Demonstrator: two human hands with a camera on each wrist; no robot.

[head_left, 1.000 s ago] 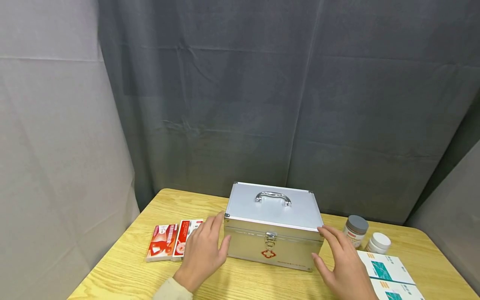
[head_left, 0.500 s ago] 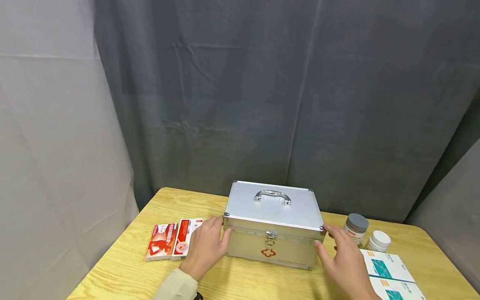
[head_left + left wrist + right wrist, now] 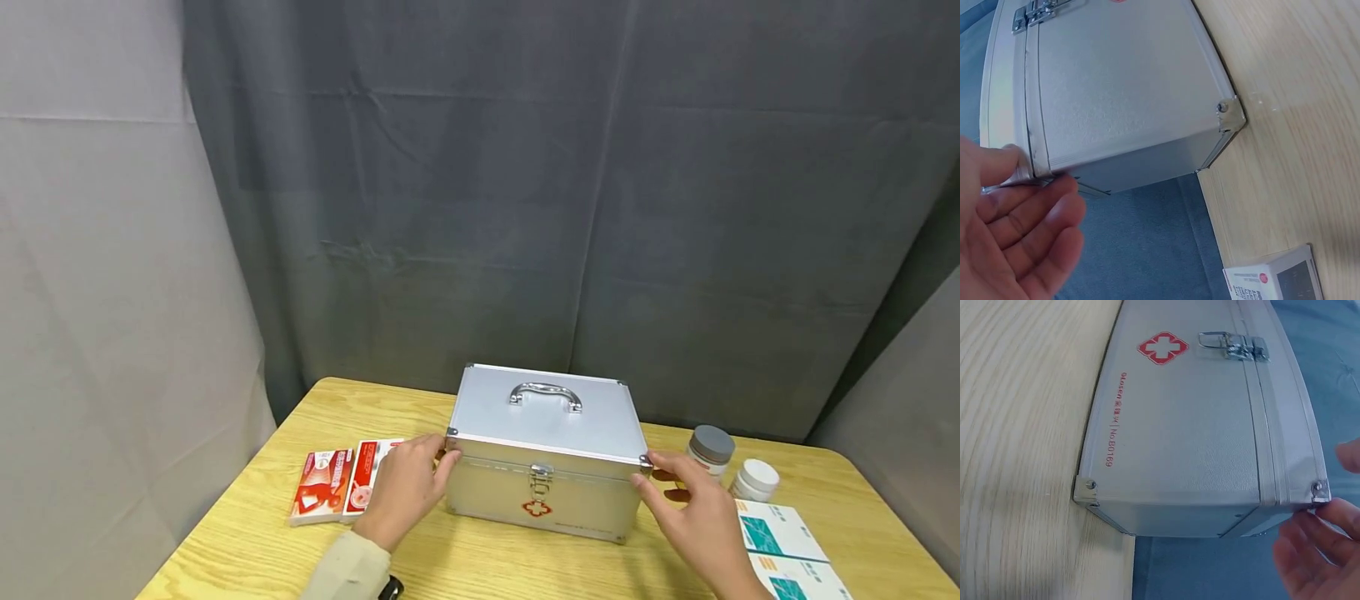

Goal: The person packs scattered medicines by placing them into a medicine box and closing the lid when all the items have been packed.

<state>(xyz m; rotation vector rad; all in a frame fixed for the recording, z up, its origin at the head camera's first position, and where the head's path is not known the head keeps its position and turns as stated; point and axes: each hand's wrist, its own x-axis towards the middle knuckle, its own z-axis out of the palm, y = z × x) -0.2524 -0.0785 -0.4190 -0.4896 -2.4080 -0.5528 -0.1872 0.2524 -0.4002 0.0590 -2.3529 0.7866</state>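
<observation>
A silver first-aid box stands with its lid lowered and a chrome handle on top. Its front has a metal latch and a red cross emblem. My left hand pinches the lid's front left corner, thumb on the front and the other fingers bent at the side. At the opposite front corner, my right hand has its fingertips under the lid's edge, with the thumb toward the front.
Two red-and-white medicine boxes lie left of the first-aid box. On the right are a grey-capped bottle, a white bottle and two white-and-green boxes. A dark curtain hangs behind the wooden table.
Both hands have come in onto the lid's front corners, and their fingers have bent more. The first-aid box has stayed in place with its lid down.
</observation>
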